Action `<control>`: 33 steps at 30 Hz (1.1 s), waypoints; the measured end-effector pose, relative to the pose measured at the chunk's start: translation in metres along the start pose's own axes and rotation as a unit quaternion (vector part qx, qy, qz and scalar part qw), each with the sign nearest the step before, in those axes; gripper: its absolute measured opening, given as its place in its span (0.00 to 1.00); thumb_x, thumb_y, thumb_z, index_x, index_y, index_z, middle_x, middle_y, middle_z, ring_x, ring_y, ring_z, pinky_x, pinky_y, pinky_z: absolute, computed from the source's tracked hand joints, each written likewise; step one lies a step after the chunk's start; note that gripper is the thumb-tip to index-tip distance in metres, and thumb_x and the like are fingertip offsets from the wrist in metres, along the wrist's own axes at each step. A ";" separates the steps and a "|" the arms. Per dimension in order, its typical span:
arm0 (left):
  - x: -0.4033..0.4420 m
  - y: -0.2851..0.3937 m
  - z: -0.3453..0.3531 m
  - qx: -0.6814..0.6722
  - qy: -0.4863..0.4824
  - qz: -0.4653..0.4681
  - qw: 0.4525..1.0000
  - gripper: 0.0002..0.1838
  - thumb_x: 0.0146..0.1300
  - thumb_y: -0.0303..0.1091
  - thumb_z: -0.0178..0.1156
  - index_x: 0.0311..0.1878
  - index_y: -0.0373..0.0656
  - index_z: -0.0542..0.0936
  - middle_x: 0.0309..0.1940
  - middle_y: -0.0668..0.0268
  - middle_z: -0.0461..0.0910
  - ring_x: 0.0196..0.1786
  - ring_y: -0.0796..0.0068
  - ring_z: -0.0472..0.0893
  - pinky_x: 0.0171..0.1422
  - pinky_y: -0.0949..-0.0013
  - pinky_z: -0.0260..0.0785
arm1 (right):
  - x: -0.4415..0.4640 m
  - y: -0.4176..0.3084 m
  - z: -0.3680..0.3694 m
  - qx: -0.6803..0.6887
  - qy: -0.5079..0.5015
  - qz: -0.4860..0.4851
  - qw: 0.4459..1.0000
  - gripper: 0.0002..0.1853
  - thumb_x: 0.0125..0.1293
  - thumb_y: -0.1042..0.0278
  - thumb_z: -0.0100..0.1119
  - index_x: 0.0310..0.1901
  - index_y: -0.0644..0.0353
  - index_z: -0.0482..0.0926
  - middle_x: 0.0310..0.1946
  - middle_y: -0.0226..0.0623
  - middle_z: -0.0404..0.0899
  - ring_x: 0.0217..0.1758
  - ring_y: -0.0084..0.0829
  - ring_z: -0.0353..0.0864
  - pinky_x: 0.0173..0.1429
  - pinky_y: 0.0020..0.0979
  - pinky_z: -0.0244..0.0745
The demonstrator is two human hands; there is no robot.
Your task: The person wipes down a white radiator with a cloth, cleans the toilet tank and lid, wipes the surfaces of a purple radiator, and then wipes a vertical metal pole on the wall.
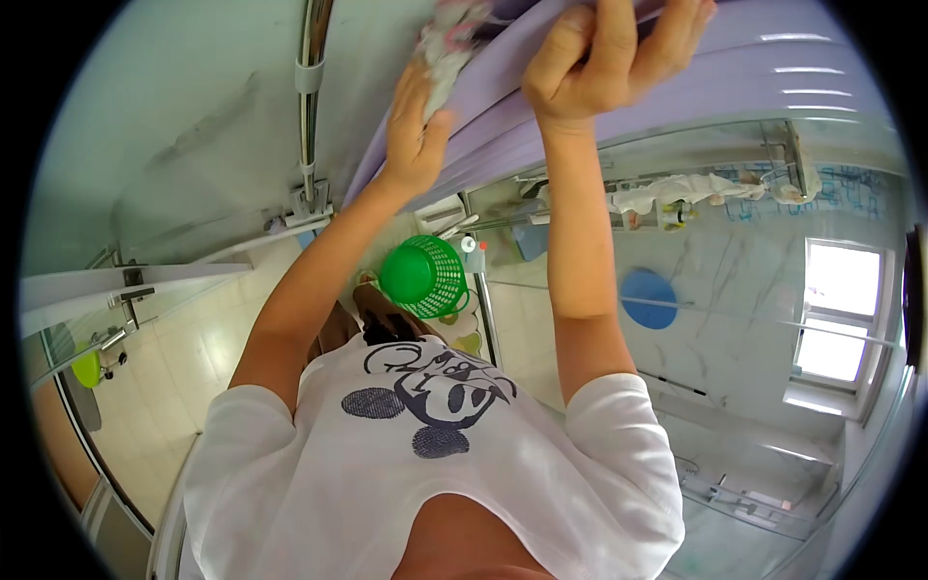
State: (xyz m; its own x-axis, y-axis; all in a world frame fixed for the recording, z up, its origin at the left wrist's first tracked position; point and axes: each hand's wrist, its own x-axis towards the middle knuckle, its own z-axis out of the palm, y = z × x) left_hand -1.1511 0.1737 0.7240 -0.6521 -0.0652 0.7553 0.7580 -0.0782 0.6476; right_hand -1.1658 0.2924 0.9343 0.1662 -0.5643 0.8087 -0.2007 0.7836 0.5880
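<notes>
A smooth lavender curtain (764,58) hangs in folds across the top of the view. My right hand (599,72) is raised against it with the fingers curled into the material. Lower and to the left, my left hand (416,145) is closed on a crumpled white and pink cloth (448,53), which is smeared by motion. That cloth lies against or close to the curtain's left part; whether it touches is unclear. Below my hands, near my feet, stands a green plastic basket (411,271) with slotted sides.
A chrome pole (309,106) runs along the pale wall at the left. Glass panels and metal rails surround me. To the right are a blue round object (649,298), a window (839,309) and a shelf with white cloth (677,191). A green item (87,365) is at far left.
</notes>
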 end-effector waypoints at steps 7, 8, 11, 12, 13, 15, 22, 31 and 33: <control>-0.168 -0.089 -0.026 0.049 0.012 -0.247 0.968 0.30 0.81 0.48 0.47 0.72 0.30 0.68 0.72 0.46 0.69 0.75 0.49 0.66 0.80 0.57 0.53 | -0.007 0.018 0.005 0.006 0.022 -0.066 0.998 0.22 0.70 0.74 0.46 0.60 0.69 0.83 0.71 0.66 0.66 0.76 0.61 0.65 0.80 0.54 0.59; -0.198 -0.107 -0.031 0.051 0.010 -0.283 0.958 0.31 0.81 0.48 0.45 0.73 0.31 0.68 0.71 0.48 0.70 0.73 0.53 0.68 0.79 0.59 0.54 | -0.007 0.020 0.007 0.015 0.030 -0.072 0.997 0.22 0.70 0.75 0.46 0.60 0.70 0.82 0.71 0.67 0.66 0.77 0.60 0.65 0.81 0.52 0.59; -0.231 -0.134 -0.046 -0.024 -0.023 -0.458 0.888 0.31 0.82 0.49 0.44 0.74 0.32 0.67 0.69 0.53 0.72 0.70 0.61 0.70 0.77 0.63 0.57 | -0.006 0.022 0.009 0.030 0.036 -0.083 0.995 0.22 0.70 0.77 0.45 0.60 0.72 0.81 0.72 0.68 0.64 0.78 0.59 0.64 0.81 0.49 0.59; -0.234 -0.140 -0.048 -0.063 -0.037 -0.520 0.851 0.31 0.82 0.49 0.44 0.74 0.32 0.67 0.69 0.54 0.72 0.69 0.63 0.71 0.76 0.64 0.58 | -0.006 0.023 0.009 0.031 0.034 -0.088 0.995 0.22 0.69 0.77 0.46 0.61 0.73 0.81 0.73 0.68 0.64 0.78 0.59 0.64 0.81 0.49 0.59; -0.227 -0.136 -0.045 -0.063 -0.016 -0.516 0.854 0.28 0.82 0.47 0.46 0.72 0.34 0.69 0.68 0.54 0.72 0.69 0.61 0.71 0.76 0.63 0.57 | -0.005 0.026 0.008 0.026 0.027 -0.099 0.994 0.22 0.69 0.78 0.46 0.61 0.73 0.81 0.73 0.68 0.63 0.78 0.58 0.64 0.82 0.48 0.58; -0.192 -0.106 -0.031 -0.059 0.021 -0.511 0.857 0.23 0.80 0.42 0.48 0.68 0.37 0.73 0.65 0.52 0.73 0.68 0.57 0.71 0.77 0.62 0.57 | -0.009 0.019 0.003 0.041 0.016 -0.052 0.998 0.22 0.69 0.78 0.46 0.61 0.73 0.81 0.74 0.68 0.62 0.78 0.58 0.63 0.82 0.48 0.58; -0.046 0.026 -0.005 -0.047 0.038 -0.195 0.979 0.26 0.80 0.40 0.47 0.74 0.34 0.66 0.74 0.49 0.63 0.76 0.50 0.62 0.80 0.57 0.51 | -0.100 -0.133 -0.078 0.173 -0.184 0.285 0.925 0.22 0.62 0.81 0.57 0.59 0.63 0.84 0.72 0.55 0.69 0.79 0.55 0.63 0.81 0.50 0.54; -0.167 -0.071 -0.017 0.060 -0.002 -0.294 0.954 0.33 0.83 0.52 0.40 0.76 0.31 0.62 0.77 0.45 0.59 0.78 0.44 0.58 0.82 0.54 0.48 | -0.193 -0.238 -0.192 0.151 -0.364 0.543 0.742 0.14 0.70 0.78 0.56 0.55 0.62 0.83 0.62 0.46 0.81 0.67 0.51 0.77 0.73 0.48 0.65; -0.217 -0.112 -0.019 0.046 0.016 -0.358 0.932 0.34 0.83 0.53 0.39 0.75 0.31 0.63 0.74 0.46 0.62 0.77 0.47 0.61 0.81 0.55 0.50 | -0.200 -0.249 -0.199 0.153 -0.369 0.574 0.715 0.14 0.70 0.78 0.56 0.55 0.62 0.83 0.60 0.46 0.82 0.66 0.50 0.78 0.72 0.47 0.67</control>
State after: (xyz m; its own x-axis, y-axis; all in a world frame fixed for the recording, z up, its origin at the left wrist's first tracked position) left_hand -1.0953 0.1775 0.4857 -0.9907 -0.0589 0.1231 0.1248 -0.0269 0.9918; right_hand -0.9569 0.2622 0.6227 -0.8097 0.3332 0.4831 -0.0165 0.8100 -0.5863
